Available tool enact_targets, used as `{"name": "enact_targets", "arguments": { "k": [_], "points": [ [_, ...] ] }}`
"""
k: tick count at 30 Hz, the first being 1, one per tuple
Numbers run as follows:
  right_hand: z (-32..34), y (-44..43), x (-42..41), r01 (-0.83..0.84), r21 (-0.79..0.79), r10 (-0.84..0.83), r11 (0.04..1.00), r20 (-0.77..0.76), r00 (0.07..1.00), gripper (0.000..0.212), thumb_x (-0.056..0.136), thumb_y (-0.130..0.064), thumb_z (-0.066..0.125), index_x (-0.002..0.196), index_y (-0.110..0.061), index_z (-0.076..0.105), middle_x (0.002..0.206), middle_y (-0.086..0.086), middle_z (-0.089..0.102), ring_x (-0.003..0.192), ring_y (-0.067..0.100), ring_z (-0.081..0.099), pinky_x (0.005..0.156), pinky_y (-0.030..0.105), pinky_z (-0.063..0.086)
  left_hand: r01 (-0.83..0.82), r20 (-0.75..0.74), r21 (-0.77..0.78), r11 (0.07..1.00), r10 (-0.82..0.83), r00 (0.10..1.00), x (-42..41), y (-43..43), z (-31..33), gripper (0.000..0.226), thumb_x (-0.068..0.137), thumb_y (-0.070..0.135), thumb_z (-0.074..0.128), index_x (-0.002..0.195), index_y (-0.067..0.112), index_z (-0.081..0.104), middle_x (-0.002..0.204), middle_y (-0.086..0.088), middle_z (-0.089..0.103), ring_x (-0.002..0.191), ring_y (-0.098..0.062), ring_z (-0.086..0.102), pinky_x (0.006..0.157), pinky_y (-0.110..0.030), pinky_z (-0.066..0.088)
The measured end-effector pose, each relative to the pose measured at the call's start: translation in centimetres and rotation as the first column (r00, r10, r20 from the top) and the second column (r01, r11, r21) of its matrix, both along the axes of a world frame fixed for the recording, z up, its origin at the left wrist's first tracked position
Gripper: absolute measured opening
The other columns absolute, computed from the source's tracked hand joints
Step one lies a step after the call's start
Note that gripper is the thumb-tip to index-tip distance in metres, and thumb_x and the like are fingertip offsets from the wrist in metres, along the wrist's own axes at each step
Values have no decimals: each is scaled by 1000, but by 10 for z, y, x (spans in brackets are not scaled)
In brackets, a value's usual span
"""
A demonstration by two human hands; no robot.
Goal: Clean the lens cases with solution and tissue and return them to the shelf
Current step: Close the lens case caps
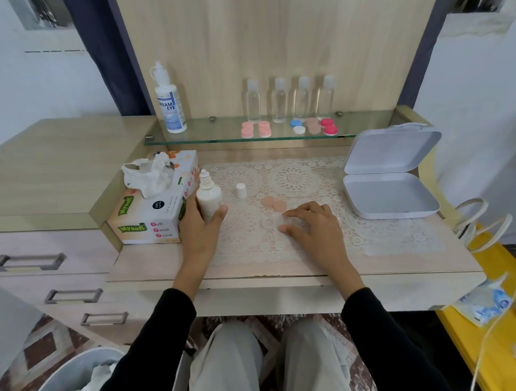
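Left hand (200,224) grips the solution bottle (208,199); right hand (308,225), fingers spread, apparently steadies a lens case (274,221) at its fingertips. We judge it light and slippery; grip edges.

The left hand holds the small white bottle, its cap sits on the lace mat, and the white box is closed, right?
No: the head view shows the white box open, lid raised. The left hand does hold the small white bottle, and its cap stands on the lace mat.
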State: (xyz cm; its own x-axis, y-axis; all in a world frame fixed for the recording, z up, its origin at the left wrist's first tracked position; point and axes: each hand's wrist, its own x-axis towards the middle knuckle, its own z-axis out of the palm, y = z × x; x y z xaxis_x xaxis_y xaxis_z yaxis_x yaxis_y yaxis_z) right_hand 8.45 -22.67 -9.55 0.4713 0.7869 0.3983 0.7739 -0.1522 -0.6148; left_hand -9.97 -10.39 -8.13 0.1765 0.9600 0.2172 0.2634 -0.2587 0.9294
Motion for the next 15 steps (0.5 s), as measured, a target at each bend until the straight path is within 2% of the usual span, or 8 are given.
{"name": "enact_targets", "arguments": {
  "k": [5, 7, 9, 12, 15],
  "points": [
    [1, 0, -1, 0, -12, 0, 1000, -6, 1000, 28, 81, -43, 70, 105, -28, 72, 103, -11, 58, 96, 9, 41, 84, 31, 37, -54, 178, 18, 998, 50, 983, 0, -22, -6, 68, 81, -2, 66, 141, 15, 36, 139, 4, 43, 131, -16, 41, 111, -35, 33],
    [1, 0, 0, 0, -13, 0, 1000, -8, 1000, 27, 82, -43, 69, 105, -29, 71, 102, -12, 58, 96, 9, 41, 85, 31, 38, -147, 199, 187, 971, 109, 974, 0, -39, -6, 68, 81, -9, 61, 140, 12, 36, 140, 2, 40, 134, -17, 38, 113, -37, 32],
    [1, -1, -1, 3, -12, -3, 1000, -8, 1000, 27, 82, -43, 69, 105, -29, 71, 102, -13, 58, 96, 9, 41, 85, 31, 37, -183, 181, 368, 911, 123, 976, 3, -52, -2, 59, 81, -13, 56, 134, 9, 43, 134, -2, 43, 129, -12, 40, 109, -29, 34],
    [1, 0, -1, 4, -11, -4, 1000, -3, 1000, 28, 81, -43, 69, 105, -29, 72, 102, -12, 58, 96, 9, 41, 85, 31, 38, 20, 48, 507, 862, -51, 997, 12, -59, 9, 35, 91, -6, 49, 119, 12, 56, 120, 3, 55, 115, -8, 49, 98, -27, 42],
    [1, 0, -1, 1, -4, -1, 1000, -3, 1000, 29, 81, -44, 70, 106, -28, 72, 102, -11, 58, 96, 9, 41, 85, 32, 39, 318, -183, 460, 829, -262, 947, 24, -44, 5, 31, 97, 2, 42, 120, 14, 59, 121, 4, 58, 115, -7, 52, 98, -20, 40]
  ]
}}
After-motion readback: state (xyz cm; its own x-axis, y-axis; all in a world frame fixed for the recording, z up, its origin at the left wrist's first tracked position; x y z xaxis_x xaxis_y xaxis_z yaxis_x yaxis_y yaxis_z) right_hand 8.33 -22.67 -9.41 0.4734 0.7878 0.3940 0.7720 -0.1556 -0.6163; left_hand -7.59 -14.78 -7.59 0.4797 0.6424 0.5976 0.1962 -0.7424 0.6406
